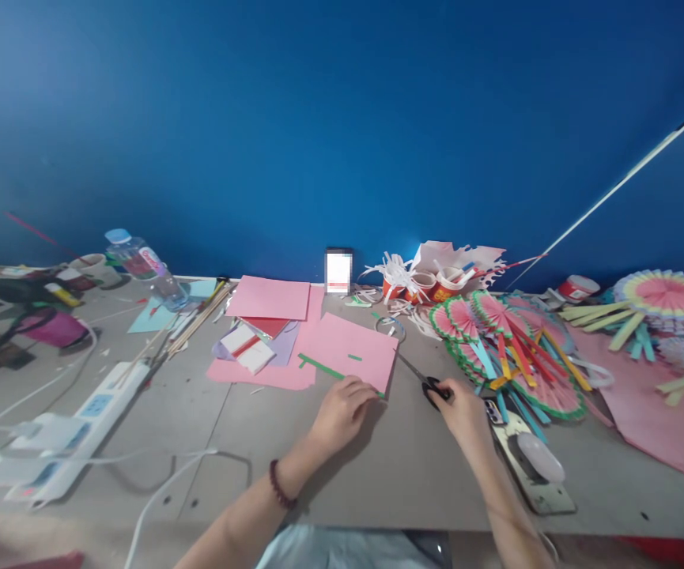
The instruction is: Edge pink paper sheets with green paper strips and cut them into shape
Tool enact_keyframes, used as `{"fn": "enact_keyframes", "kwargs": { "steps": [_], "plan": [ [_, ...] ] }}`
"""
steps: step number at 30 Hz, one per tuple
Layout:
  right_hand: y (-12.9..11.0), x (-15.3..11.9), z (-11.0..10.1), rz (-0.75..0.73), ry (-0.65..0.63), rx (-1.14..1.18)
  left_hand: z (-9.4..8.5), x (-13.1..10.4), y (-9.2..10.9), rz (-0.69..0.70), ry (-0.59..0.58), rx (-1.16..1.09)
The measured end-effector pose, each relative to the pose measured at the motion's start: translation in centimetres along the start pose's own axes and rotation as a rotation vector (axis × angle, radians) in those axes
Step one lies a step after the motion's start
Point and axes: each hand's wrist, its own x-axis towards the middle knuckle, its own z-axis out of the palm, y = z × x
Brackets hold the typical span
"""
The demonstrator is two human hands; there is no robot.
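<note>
In left hand's (338, 415) grip, pinching near end of green strip (330, 369) over pink sheet (347, 338); beside it, gripping scissors (413, 367) with right hand (463, 407). Judging by green snippet (354, 357) beyond left grip, partly cut, with longer length left whole.

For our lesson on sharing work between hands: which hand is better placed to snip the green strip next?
Probably the right. The right hand has its fingers on the handles of the scissors, while the left hand is at one end of the green strip, seemingly better placed to steady it.
</note>
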Motion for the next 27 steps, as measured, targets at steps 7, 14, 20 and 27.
{"fn": "enact_keyframes", "kwargs": {
  "steps": [7,14,20,27],
  "plan": [
    [0.0,-0.1,0.5,-0.053,0.045,-0.093,-0.7,0.1,-1.5,-0.128,0.166,0.174],
    [0.6,0.2,0.5,-0.054,0.051,-0.183,-0.8,-0.6,-2.9,-0.263,0.106,0.457],
    [0.8,0.4,0.3,-0.027,0.039,-0.293,-1.3,-0.4,-1.9,-0.275,0.042,0.535],
    [0.7,0.5,0.5,-0.058,0.019,-0.285,-0.9,-0.2,-2.5,-0.257,0.018,0.522]
  ]
}}
